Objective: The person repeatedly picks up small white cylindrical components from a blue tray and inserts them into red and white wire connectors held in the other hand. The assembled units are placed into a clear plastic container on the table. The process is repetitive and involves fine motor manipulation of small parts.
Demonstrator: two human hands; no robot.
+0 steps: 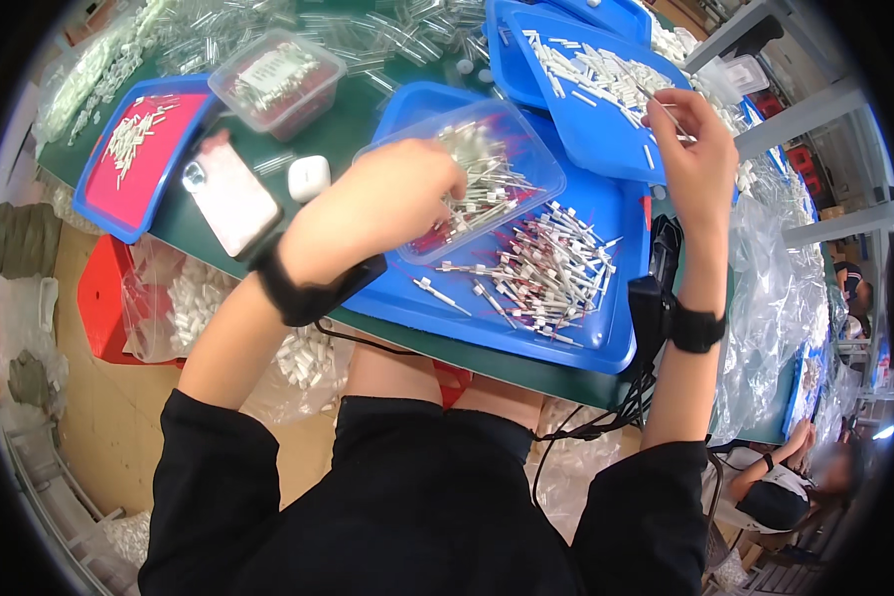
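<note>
My left hand (402,194), its fingers curled, reaches over a clear plastic tub (526,194) of thin white sticks with red bits among them. What those fingers hold, if anything, is hidden. The tub rests on a large blue tray (392,298), where a pile of similar white sticks (551,268) lies loose. My right hand (695,139) is raised at the right, pinching a thin pale stick (669,114) between thumb and fingers. Just beside it a smaller blue tray (591,129) holds short white tubes (606,84).
Left on the green table (184,243) are a phone (230,194), a white earbud case (309,179), a red-lined tray (94,184) and a filled clear box (278,84). Black cables (606,422) hang off the front edge. Plastic bags (765,308) lie right; another person (775,487) sits beyond.
</note>
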